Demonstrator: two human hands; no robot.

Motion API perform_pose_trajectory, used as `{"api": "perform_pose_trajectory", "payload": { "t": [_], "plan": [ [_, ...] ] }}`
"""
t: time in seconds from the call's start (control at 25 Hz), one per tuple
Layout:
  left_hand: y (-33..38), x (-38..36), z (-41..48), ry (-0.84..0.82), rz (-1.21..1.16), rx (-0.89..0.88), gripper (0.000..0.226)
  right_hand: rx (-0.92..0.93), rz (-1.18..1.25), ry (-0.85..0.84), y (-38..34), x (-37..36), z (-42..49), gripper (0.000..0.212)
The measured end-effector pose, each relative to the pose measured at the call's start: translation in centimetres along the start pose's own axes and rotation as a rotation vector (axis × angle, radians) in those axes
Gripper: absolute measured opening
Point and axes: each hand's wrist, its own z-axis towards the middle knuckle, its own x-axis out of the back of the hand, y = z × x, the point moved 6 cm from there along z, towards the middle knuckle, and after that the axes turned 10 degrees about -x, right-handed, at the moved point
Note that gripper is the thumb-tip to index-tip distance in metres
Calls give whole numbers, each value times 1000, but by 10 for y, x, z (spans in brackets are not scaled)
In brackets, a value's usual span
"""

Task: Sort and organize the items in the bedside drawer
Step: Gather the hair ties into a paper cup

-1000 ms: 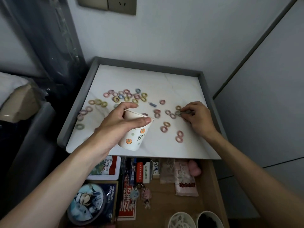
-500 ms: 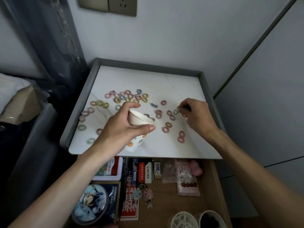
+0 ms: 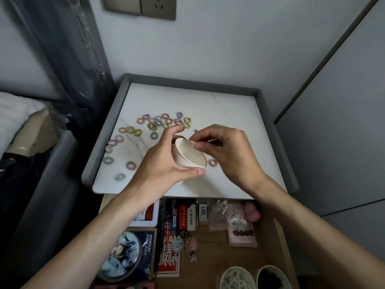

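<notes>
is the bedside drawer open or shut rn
Open. The drawer is pulled out beneath the marble top, with its wooden floor, keychains and pouch in plain view.

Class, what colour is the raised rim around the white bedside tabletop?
Grey; the raised rim shows best in the head view.

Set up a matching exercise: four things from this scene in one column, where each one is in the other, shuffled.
Things
1. paper cup
2. hair ties
3. round tin
4. power socket

Places
A. on the wall
B. gripped in the left hand
C. in the open drawer
D. scattered on the white tabletop

Pairs: 1-B, 2-D, 3-C, 4-A
</notes>
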Motion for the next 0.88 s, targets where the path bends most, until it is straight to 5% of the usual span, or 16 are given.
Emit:
{"api": "perform_pose_trajectory", "payload": {
  "t": [0.2, 0.32, 0.44, 0.52, 0.6, 0.88],
  "plan": [
    [4, -2, -4, -45, 65, -11, 92, -289, 71, -72, 24, -10, -8, 7],
    [7, -6, -7, -78, 349, -17, 100, -315, 108, -119, 26, -9, -11, 9],
    [9, -2, -9, -63, 485, 2, 101, -357, -316, -26, 48, 25, -2, 19],
    [8, 2, -9, -50, 430, 21, 100, -498, -701, 77, 80, 56, 1, 44],
    [8, 2, -9, -58, 439, 27, 100, -631, -718, 24, 107, 63, 1, 62],
    [11, -3, -9, -100, 504, 40, 100, -419, -485, 34, 105, 37, 11, 6]
  ]
}}
